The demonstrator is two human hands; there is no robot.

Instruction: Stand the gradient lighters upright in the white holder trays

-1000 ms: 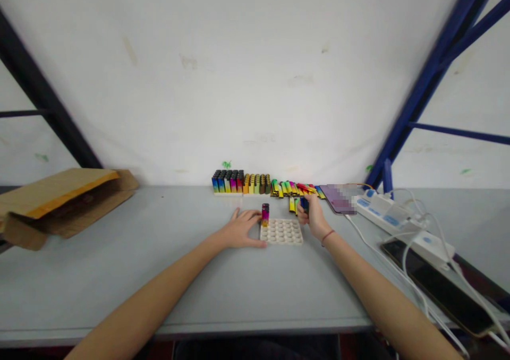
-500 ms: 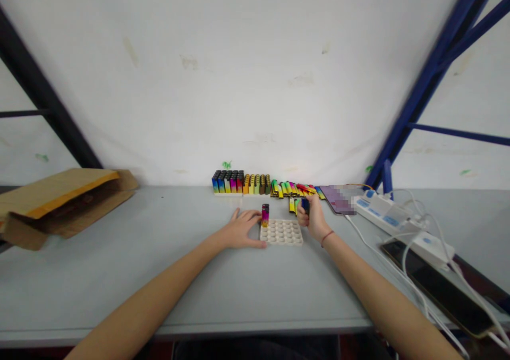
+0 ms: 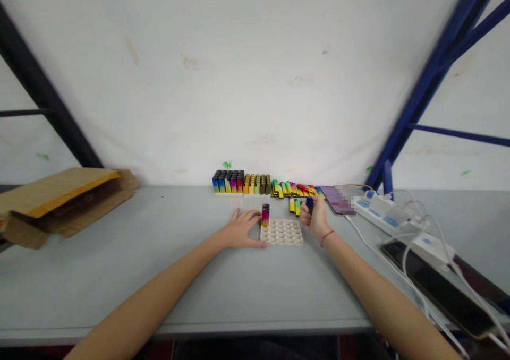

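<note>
A white tray (image 3: 282, 232) with rows of round holes lies on the table in front of me. A purple and yellow lighter (image 3: 265, 215) stands upright in its back left corner; another may be right behind it. My left hand (image 3: 242, 229) rests at the tray's left edge, fingers spread, thumb by the near corner. Just beyond the tray's right side, my right hand (image 3: 314, 217) is closed round a dark blue lighter (image 3: 309, 205), held upright; its lower part is hidden by the fingers.
By the wall stand lighters with black tops (image 3: 228, 182) in a tray and a block of yellow-brown lighters (image 3: 257, 183). Loose colourful lighters (image 3: 292, 189) lie beside them. A power strip (image 3: 382, 216), cables and a phone (image 3: 438, 288) are at right, a cardboard package (image 3: 67, 193) at left.
My right hand has shifted slightly to the right with the blue lighter, uncovering more of the loose lighters behind it. My left hand and the tray have stayed in place.
</note>
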